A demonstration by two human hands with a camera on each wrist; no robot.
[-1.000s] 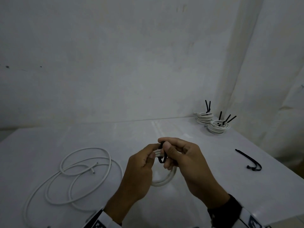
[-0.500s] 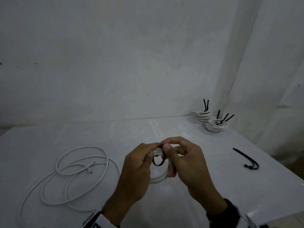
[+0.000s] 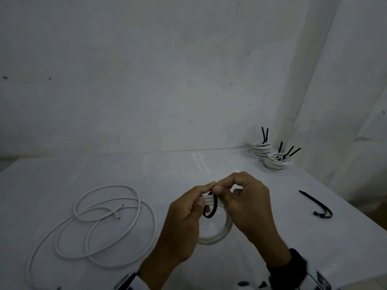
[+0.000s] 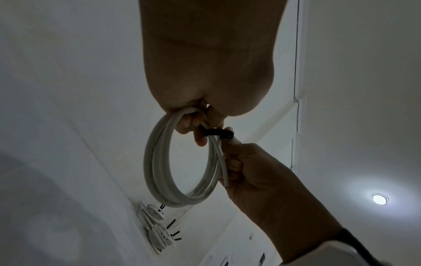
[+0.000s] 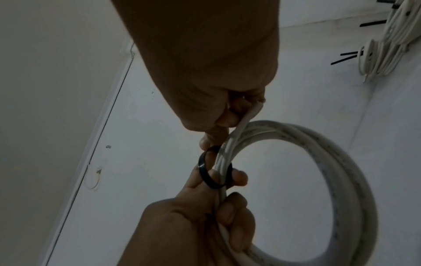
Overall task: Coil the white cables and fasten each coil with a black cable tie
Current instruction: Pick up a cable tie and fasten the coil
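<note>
Overhead, head view: both hands meet above the white table (image 3: 146, 168), holding one coil between them.
Left hand (image 3: 184, 222): fingers curled round the near-left side of the white cable coil (image 3: 217, 237), thumb and forefinger tips meeting the right hand's at the top.
Right hand (image 3: 249, 206): thumb and forefinger pinch the top of the black cable tie (image 3: 211, 206), the other fingers curled behind the coil.
Black cable tie, head view: a loose loop round the coil's strands, hanging just below the fingertips.
Loose white cable (image 3: 94, 222): sprawled in wide loops on the table's left part, well apart from the hands.
Finished coils (image 3: 270, 155): two stacks at the far right corner, black tie ends sticking up.
Spare black tie (image 3: 316, 204): lying flat near the right edge.

Left wrist view: the coil (image 4: 159, 162) hangs upright from the left hand's fingers (image 4: 187, 122); the tie (image 4: 218, 134) circles the strands where the two hands meet; the right hand (image 4: 255, 172) grips the strands just beside it.

Right wrist view: the tie (image 5: 209, 172) shows as an open ring round the strands, not drawn tight; the left hand (image 5: 193, 225) clasps the coil (image 5: 341, 162) below it, one fingertip through the ring.
</note>
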